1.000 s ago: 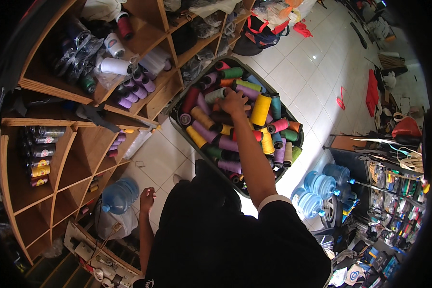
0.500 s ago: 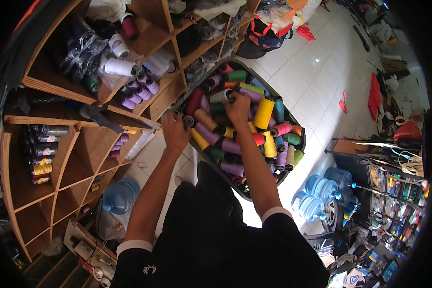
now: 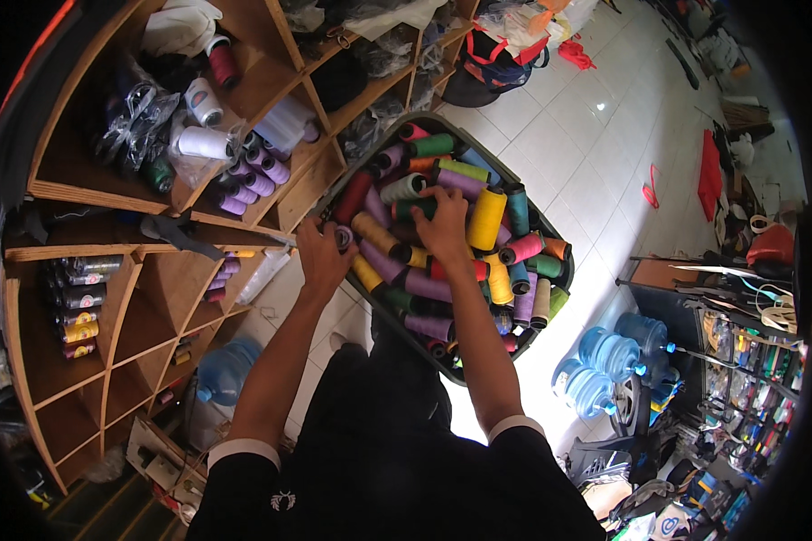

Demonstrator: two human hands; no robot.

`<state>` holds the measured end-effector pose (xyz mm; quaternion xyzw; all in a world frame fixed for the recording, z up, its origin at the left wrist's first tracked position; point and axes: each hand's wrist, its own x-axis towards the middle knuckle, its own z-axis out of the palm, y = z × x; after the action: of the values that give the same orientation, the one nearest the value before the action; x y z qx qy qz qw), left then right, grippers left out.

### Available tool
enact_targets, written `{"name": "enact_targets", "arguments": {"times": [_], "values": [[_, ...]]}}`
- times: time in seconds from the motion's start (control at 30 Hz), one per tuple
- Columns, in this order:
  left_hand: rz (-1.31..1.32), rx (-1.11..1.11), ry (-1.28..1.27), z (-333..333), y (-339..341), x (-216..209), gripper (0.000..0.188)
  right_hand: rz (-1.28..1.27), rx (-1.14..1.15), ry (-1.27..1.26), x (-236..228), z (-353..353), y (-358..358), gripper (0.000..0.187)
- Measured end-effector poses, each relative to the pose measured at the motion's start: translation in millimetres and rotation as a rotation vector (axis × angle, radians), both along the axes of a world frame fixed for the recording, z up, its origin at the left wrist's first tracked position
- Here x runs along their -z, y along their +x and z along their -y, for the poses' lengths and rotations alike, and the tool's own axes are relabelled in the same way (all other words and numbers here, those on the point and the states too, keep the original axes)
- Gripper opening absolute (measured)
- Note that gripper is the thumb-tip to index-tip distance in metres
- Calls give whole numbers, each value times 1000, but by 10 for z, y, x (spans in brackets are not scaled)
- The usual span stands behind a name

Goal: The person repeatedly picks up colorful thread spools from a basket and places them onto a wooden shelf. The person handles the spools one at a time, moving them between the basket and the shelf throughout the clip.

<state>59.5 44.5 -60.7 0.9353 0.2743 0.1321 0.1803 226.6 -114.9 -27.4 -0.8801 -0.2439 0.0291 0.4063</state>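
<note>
head view: dark plastic bin (image 3: 550, 298) of thread cones sits on the white tile floor, right beside the wooden shelf unit (image 3: 108, 298).
left hand (image 3: 320, 257): curled over the bin's near-left rim, by a grey-ended cone (image 3: 343, 236).
right hand (image 3: 444, 225): fingers spread down onto the cones mid-pile, beside the yellow cone (image 3: 485, 218); can't tell if it's clamped on one.
handling: wound thread on stiff cores, probably light each; round sides roll, so I'd pinch around the middle. Full bin looks heavy.
</note>
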Motion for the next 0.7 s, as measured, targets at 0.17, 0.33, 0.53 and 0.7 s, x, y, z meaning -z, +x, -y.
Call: {"name": "enact_targets", "arguments": {"times": [0.17,0.33,0.53,0.7], "values": [[250,-98,-183,21,-114,-31,44,-69,-68,215,-289,65,-10,28],[664,-298,-619,-58,-209,-240,38,-258,-263,250,-663,158,-300,32],[777,-370,-1264,-91,-420,-803,34,-11,-510,234,-985,-153,-887,58],[839,-181,-1547,-132,-750,-1028,40,-442,-473,465,-917,-347,-1157,53]]}}
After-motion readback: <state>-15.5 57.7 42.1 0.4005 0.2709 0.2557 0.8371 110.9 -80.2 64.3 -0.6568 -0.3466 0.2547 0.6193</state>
